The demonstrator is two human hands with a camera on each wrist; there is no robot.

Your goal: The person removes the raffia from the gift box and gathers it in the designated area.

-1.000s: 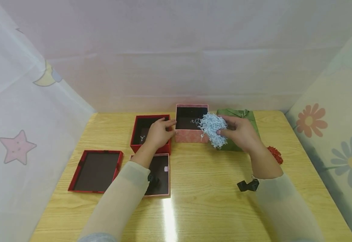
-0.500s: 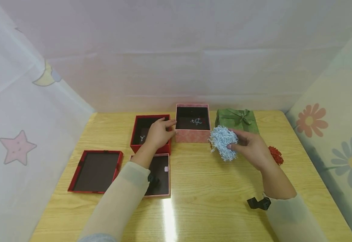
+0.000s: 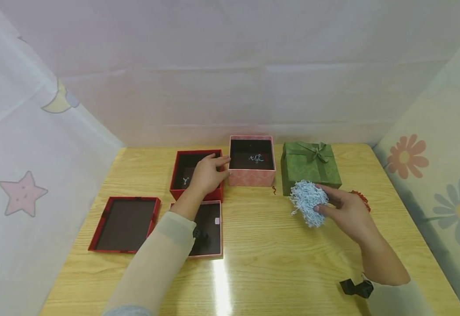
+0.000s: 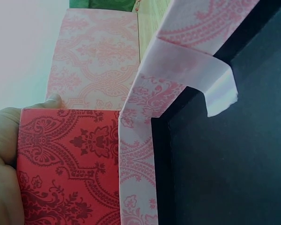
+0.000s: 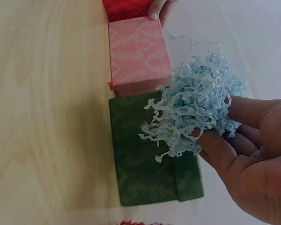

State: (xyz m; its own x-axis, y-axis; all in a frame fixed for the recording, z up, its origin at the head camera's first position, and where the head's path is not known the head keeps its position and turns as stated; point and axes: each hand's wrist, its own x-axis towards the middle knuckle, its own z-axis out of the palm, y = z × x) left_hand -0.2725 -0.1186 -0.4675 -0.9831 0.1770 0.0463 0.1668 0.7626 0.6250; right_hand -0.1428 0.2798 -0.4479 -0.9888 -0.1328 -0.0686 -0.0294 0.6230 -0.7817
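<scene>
L arm [image 3: 156,259], cut off at btm, is covering pt of pink lid [image 3: 211,219]. Grn box [image 3: 310,164] is standing w/ front pt hidden. L hand [image 3: 208,173], fingers extended, is pt blocking red box [image 3: 181,171]. R hand [image 3: 344,215] is pinching blue shreds [image 3: 308,202] before grn box; red shreds [image 3: 363,199] are pt hiding behind.

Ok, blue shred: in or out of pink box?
Mostly out: right hand holds the blue shred near the green box; some strands lie in the pink box.

Along back of table [image 3: 269,263], left to right: first box [image 3: 216,196], second box [image 3: 251,178], third box [image 3: 310,169]. Strands [image 3: 256,159] in first two. Inner lid [image 3: 210,228] before first box; outer lid [image 3: 125,224] farther left. Shred bundle [image 3: 308,202] in right hand [image 3: 348,216], before third box; shred clump [image 3: 364,200] right of third.
</scene>
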